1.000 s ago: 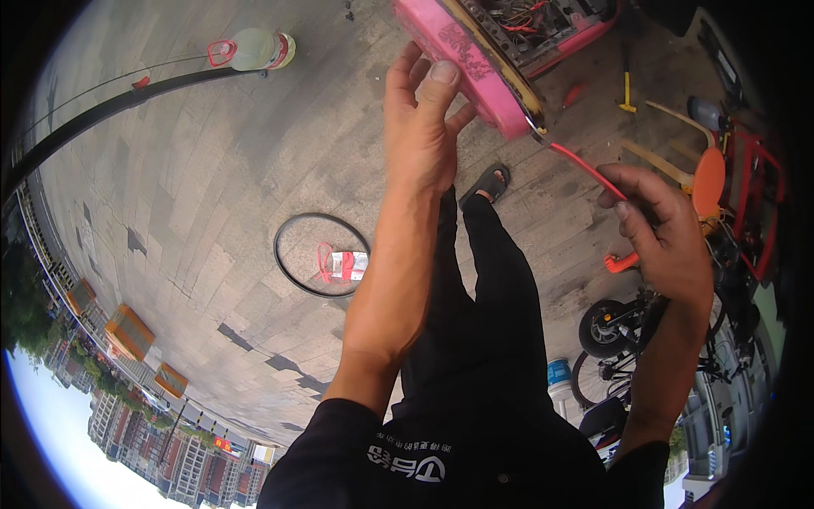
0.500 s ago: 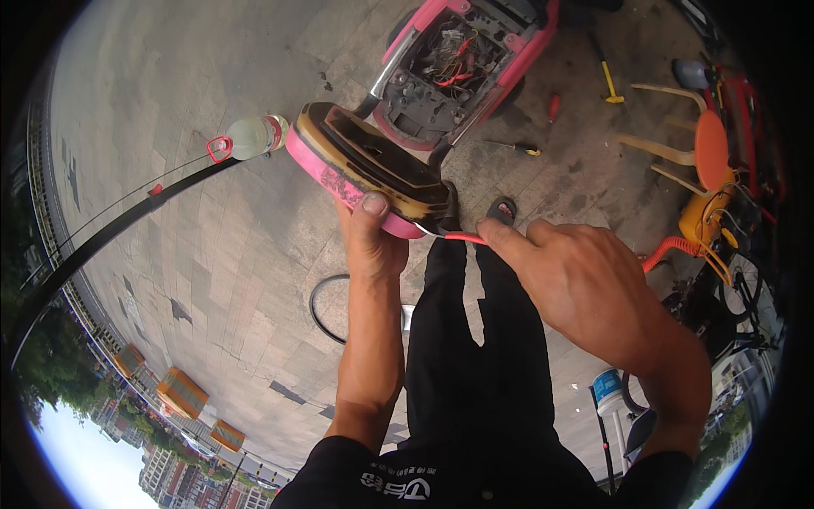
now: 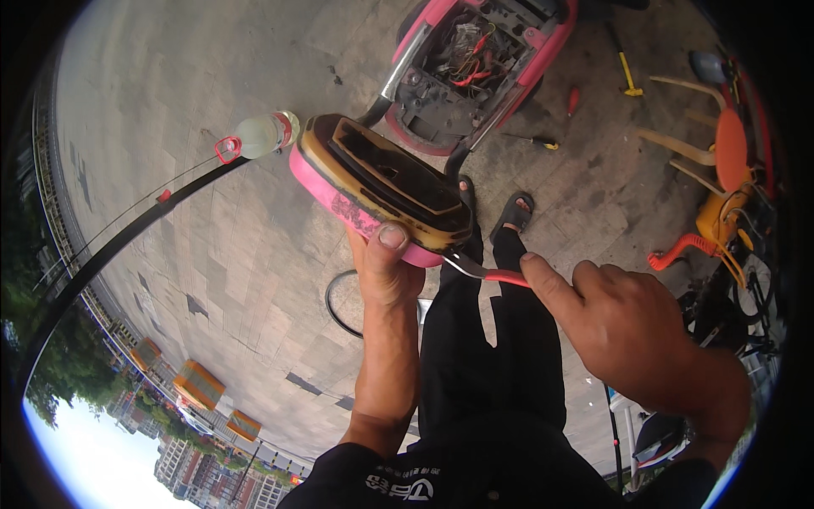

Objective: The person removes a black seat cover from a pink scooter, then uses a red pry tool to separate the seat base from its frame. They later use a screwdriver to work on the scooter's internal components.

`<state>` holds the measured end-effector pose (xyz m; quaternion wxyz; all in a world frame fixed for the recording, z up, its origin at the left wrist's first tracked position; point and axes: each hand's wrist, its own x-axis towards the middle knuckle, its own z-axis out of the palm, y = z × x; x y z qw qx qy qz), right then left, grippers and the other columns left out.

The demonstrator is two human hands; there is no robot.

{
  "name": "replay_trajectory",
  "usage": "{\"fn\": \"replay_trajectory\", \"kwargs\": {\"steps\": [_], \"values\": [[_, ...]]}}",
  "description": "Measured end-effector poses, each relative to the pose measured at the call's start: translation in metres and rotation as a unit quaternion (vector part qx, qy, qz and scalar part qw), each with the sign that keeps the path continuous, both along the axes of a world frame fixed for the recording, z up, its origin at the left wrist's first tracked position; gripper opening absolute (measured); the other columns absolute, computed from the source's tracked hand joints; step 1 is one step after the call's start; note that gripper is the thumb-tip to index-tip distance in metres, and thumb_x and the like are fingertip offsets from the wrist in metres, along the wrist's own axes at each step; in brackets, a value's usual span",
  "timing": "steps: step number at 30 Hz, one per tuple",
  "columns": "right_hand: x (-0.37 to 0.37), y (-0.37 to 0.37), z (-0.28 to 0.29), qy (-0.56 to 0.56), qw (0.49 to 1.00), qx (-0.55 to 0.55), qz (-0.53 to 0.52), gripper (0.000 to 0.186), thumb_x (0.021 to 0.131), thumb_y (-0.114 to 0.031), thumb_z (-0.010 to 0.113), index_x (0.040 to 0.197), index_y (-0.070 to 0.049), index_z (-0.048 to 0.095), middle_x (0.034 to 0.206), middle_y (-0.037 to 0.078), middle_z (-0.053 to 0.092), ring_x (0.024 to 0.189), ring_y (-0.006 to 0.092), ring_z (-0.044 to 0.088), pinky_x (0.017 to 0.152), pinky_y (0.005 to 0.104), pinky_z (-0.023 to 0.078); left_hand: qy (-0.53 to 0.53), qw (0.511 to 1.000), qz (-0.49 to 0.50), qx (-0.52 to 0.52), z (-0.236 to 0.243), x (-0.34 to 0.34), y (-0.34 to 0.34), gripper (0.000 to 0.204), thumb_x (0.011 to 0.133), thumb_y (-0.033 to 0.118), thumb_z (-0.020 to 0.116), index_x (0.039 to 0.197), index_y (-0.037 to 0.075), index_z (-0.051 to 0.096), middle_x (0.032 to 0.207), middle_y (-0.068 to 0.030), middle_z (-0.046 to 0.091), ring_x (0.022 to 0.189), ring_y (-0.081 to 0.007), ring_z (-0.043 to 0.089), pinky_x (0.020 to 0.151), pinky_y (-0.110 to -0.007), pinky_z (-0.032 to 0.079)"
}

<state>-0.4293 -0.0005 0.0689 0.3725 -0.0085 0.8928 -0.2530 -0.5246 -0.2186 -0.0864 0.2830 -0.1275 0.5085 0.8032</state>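
- the ground is grey-brown paving point(image 3: 220, 254) in rectangular slabs, with a few dark patches at lower left and darker stains near the upper right.
- above it, in front of the person, a pink seat point(image 3: 373, 191) is held tilted in the air, its dark, yellow-edged underside facing up.
- the left grip point(image 3: 388, 267) is closed round the seat's near side, thumb on the edge.
- the right grip point(image 3: 623, 318) pinches the red handle of a tool point(image 3: 485, 273), whose metal end meets the seat's right end.
- beyond the seat stands a pink vehicle body point(image 3: 555, 47), open on top, with tangled wires point(image 3: 473, 76) inside.
- to its right on the paving lie a yellow-and-black-handled screwdriver point(image 3: 543, 142), a red-handled tool point(image 3: 574, 101) and a hammer point(image 3: 626, 72).
- at far right are an orange stool point(image 3: 731, 148) with pale legs, a yellow tank point(image 3: 721, 219) and an orange coiled hose point(image 3: 691, 246).
- at left, a clear bottle point(image 3: 259, 137) with a red handle is at the end of a long dark strip point(image 3: 144, 225).
- a black hoop point(image 3: 331, 316) lies partly behind the left forearm.
- the place is outdoors: orange-and-white barriers point(image 3: 199, 384), trees point(image 3: 59, 339), buildings point(image 3: 182, 467) and bright sky line the lower left rim.
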Motion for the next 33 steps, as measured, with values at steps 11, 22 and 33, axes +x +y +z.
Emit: {"fn": "replay_trajectory", "kwargs": {"steps": [11, 22, 33], "values": [[0.131, 0.047, -0.061, -0.064, 0.896, -0.179, -0.4, 0.005, 0.089, -0.002, 0.057, 0.094, -0.001, 0.057, 0.066, 0.01, 0.057, 0.058, 0.0183, 0.056, 0.056, 0.031, 0.043, 0.023, 0.999, -0.031, 0.002, -0.001, -0.003, 0.005, 0.08, 0.076, 0.045, 0.075, 0.134, 0.0, 0.044, 0.125, -0.013, 0.059, 0.113, -0.0274, 0.06, 0.099, -0.043, 0.05], [-0.003, -0.057, -0.239, 0.253, 0.698, -0.302, -0.597, 0.015, 0.09, -0.017, 0.066, 0.093, -0.004, 0.061, 0.074, 0.01, 0.062, 0.065, 0.0207, 0.061, 0.061, 0.034, 0.047, -0.004, 0.998, -0.049, 0.033, -0.004, 0.002, -0.01, 0.087, 0.073, 0.051, 0.075, 0.139, 0.006, 0.043, 0.131, -0.0115, 0.057, 0.118, -0.0288, 0.058, 0.102, -0.048, 0.048], [-0.059, -0.055, -0.299, 0.303, 0.856, -0.012, -0.418, 0.021, 0.086, -0.022, 0.065, 0.101, -0.014, 0.053, 0.095, 0.009, 0.062, 0.075, 0.0392, 0.064, 0.063, 0.0481, 0.053, 0.059, 0.998, 0.006, -0.011, -0.003, -0.054, -0.011, 0.079, 0.084, 0.062, 0.059, 0.141, 0.009, 0.044, 0.137, -0.0145, 0.052, 0.122, -0.0324, 0.054, 0.102, -0.05, 0.049]]}}
